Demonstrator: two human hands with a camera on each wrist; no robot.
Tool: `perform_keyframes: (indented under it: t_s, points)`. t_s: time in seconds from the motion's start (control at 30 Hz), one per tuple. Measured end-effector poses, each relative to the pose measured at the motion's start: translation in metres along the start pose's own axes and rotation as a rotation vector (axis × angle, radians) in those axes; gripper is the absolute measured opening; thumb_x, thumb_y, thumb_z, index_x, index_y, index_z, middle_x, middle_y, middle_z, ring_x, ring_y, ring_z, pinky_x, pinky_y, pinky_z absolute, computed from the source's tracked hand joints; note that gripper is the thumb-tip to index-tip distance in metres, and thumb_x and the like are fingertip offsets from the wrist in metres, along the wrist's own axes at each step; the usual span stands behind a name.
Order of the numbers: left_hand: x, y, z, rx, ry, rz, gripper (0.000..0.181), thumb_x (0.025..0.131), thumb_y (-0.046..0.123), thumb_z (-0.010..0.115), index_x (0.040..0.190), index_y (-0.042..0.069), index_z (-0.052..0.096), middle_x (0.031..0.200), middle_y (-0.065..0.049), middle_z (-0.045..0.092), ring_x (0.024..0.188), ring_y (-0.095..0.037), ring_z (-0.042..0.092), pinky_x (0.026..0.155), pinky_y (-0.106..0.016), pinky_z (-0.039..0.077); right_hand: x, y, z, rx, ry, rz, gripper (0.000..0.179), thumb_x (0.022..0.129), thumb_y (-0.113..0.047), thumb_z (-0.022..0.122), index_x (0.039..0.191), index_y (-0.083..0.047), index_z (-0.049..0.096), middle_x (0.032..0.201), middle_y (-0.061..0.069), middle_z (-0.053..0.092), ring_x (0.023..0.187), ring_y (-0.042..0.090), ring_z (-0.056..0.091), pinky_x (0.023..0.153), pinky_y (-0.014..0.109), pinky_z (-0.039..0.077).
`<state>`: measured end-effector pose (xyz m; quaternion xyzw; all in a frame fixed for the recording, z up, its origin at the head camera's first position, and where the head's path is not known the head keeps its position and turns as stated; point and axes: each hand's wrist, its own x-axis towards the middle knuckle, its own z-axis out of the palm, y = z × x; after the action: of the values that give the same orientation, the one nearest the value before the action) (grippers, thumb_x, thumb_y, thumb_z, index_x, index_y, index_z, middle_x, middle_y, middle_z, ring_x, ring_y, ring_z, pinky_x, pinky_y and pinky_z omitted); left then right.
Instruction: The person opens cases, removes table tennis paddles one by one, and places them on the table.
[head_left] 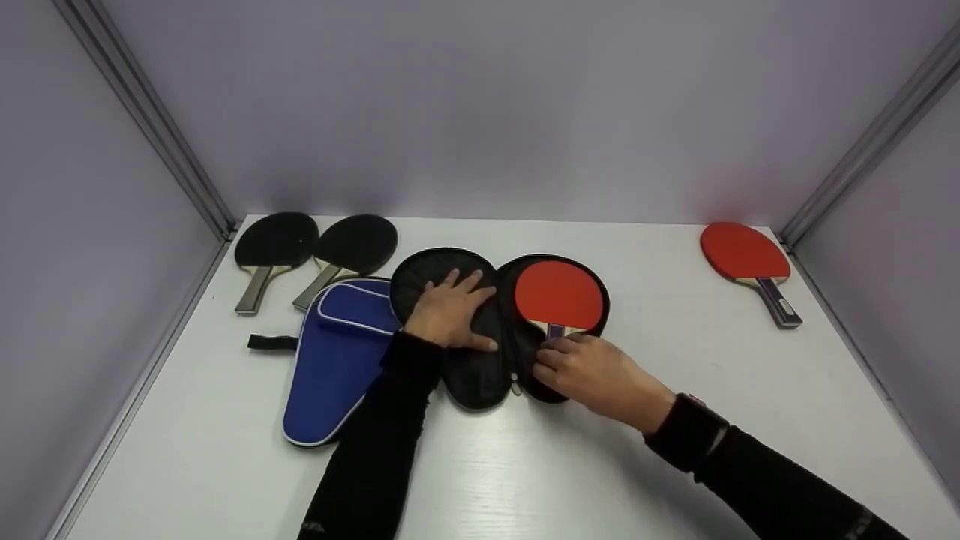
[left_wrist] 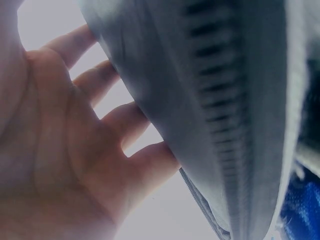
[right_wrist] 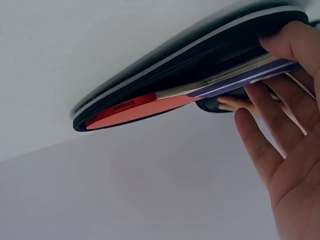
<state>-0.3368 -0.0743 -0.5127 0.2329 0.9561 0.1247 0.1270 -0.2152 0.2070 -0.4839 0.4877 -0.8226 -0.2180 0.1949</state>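
Observation:
A black zip case lies unfolded on the table, its two halves side by side. My left hand rests on the left half with fingers spread; the left wrist view shows this hand beside a blurred zipper edge. In the right half lies a red table tennis bat, blade away from me. My right hand holds its handle, which the fingers mostly cover in the head view. In the right wrist view, thumb and fingers are on either side of the bat's purple-striped handle, next to the case rim.
A blue case with white piping and a black strap lies left of the black case. Behind it are two black bats, one farther left and one nearer. Another red bat lies at the far right. Walls enclose the table.

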Motion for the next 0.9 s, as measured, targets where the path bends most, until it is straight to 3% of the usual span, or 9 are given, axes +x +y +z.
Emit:
perform_keyframes:
  t_s: [0.23, 0.5, 0.73, 0.9]
  points:
    - [-0.002, 0.002, -0.002, 0.006, 0.005, -0.004, 0.110, 0.093, 0.068, 0.094, 0.183, 0.030, 0.044, 0.199, -0.006, 0.022, 0.186, -0.045, 0.016, 0.146, -0.079, 0.022, -0.002, 0.010, -0.008, 0.032, 0.074, 0.083, 0.032, 0.095, 0.000, 0.095, 0.121, -0.012, 0.081, 0.124, 0.005, 0.088, 0.118, 0.022, 0.085, 0.100, 0.035, 0.073]
    - [0.005, -0.004, 0.005, 0.034, 0.018, 0.018, 0.111, 0.091, 0.070, 0.094, 0.183, 0.030, 0.045, 0.199, -0.005, 0.024, 0.185, -0.046, 0.019, 0.144, -0.082, 0.026, -0.010, 0.021, -0.018, 0.048, 0.155, 0.191, 0.034, 0.093, 0.005, 0.095, 0.120, -0.006, 0.077, 0.124, 0.010, 0.085, 0.120, 0.025, 0.084, 0.084, 0.035, 0.075]
    - [0.009, -0.008, 0.009, 0.038, 0.029, 0.020, 0.112, 0.090, 0.070, 0.096, 0.183, 0.031, 0.046, 0.198, -0.005, 0.025, 0.185, -0.046, 0.019, 0.143, -0.082, 0.026, -0.021, 0.037, -0.027, 0.127, 0.199, 0.337, 0.037, 0.094, 0.012, 0.090, 0.126, 0.000, 0.077, 0.134, 0.016, 0.083, 0.121, 0.032, 0.085, 0.086, 0.045, 0.076]
    - [0.007, -0.007, 0.009, 0.039, 0.033, 0.021, 0.111, 0.091, 0.069, 0.095, 0.183, 0.031, 0.046, 0.198, -0.005, 0.025, 0.185, -0.046, 0.019, 0.144, -0.081, 0.026, -0.030, 0.049, -0.033, 0.196, 0.211, 0.444, 0.048, 0.095, 0.016, 0.086, 0.140, 0.003, 0.076, 0.139, 0.020, 0.082, 0.115, 0.040, 0.086, 0.087, 0.050, 0.076]
